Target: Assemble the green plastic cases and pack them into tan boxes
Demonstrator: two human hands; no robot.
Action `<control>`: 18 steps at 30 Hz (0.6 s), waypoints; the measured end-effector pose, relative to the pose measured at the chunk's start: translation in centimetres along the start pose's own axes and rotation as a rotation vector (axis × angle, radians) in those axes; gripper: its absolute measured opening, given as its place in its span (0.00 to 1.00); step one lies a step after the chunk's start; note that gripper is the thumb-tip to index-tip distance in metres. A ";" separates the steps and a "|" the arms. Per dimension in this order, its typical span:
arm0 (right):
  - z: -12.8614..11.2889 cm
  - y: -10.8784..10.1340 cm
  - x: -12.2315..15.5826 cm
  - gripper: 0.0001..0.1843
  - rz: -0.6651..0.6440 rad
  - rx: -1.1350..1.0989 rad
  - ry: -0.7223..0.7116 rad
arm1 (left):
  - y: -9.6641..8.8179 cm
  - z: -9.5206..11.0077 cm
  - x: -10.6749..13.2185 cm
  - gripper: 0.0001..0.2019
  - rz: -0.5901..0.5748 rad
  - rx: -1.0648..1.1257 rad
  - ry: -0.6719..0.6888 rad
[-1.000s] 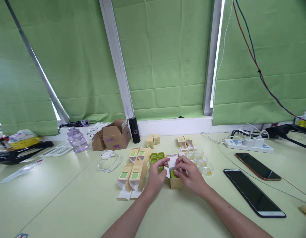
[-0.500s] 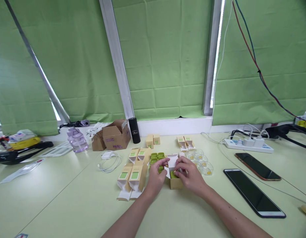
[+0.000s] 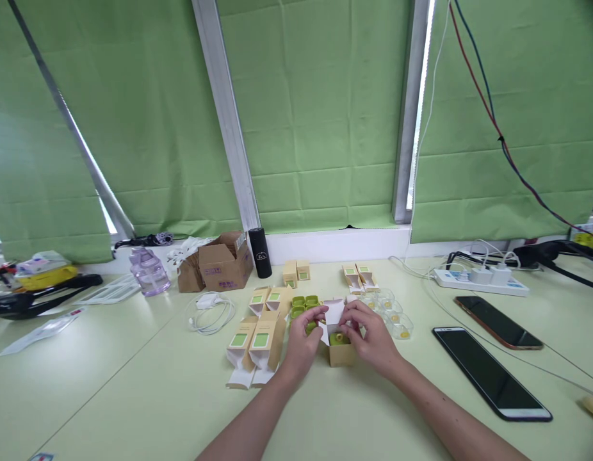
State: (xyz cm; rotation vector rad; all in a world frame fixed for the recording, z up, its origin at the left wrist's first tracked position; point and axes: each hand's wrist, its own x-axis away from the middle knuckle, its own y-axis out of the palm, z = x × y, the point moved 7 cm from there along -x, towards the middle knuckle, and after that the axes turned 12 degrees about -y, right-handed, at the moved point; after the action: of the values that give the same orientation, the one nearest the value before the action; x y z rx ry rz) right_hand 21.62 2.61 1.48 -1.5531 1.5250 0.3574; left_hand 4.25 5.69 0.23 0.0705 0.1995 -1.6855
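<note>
A small cardboard box [image 3: 342,356] stands upright with its white inner flaps raised, directly in front of me. Inside it sits a green piece [image 3: 338,338] with a ring-like spot on top. On the box's left side, my left hand [image 3: 303,339] is closed on a white flap between thumb and fingers. My right hand [image 3: 373,339] has its fingers curled together at the right top edge, by the flap there; its fingertips are partly hidden. Behind my left hand are several green square cups [image 3: 305,302], partly covered. Clear plastic cups [image 3: 395,320] with yellow spots stand beyond my right hand.
Open small boxes [image 3: 265,339] stand left of my hands, and more boxes [image 3: 358,276] behind. Two phones [image 3: 491,371] lie right, near a power strip [image 3: 483,280]. A brown carton [image 3: 227,266], black bottle [image 3: 260,253], purple bottle [image 3: 149,272] and white cable [image 3: 211,314] are left.
My right fingers have lifted off the green piece and shifted to the box's right edge, so more of the piece shows. My left hand stays at its flap.
</note>
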 end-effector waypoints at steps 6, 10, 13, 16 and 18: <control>0.0 -1.7 -0.1 0.06 0.175 0.048 -0.028 | 0.1 -0.1 0.0 0.22 -0.014 0.048 -0.030; 0.7 -2.5 0.0 0.05 0.254 0.064 0.027 | 0.3 -0.6 -0.2 0.21 -0.036 0.090 -0.064; 1.6 -2.8 0.2 0.07 0.289 0.035 0.106 | 0.3 -0.8 -0.4 0.20 -0.037 0.079 -0.049; 2.4 -2.6 0.4 0.11 0.283 -0.009 0.159 | 0.3 -0.7 -0.3 0.20 -0.030 0.032 -0.011; 2.6 -2.2 0.5 0.14 0.259 -0.031 0.175 | 0.3 -0.5 -0.2 0.20 -0.031 0.004 0.006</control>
State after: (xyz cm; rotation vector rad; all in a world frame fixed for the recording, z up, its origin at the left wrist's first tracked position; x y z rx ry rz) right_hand 24.72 3.89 0.56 -1.4429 1.8721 0.4010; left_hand 4.55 5.91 -0.23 0.0757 0.2027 -1.7163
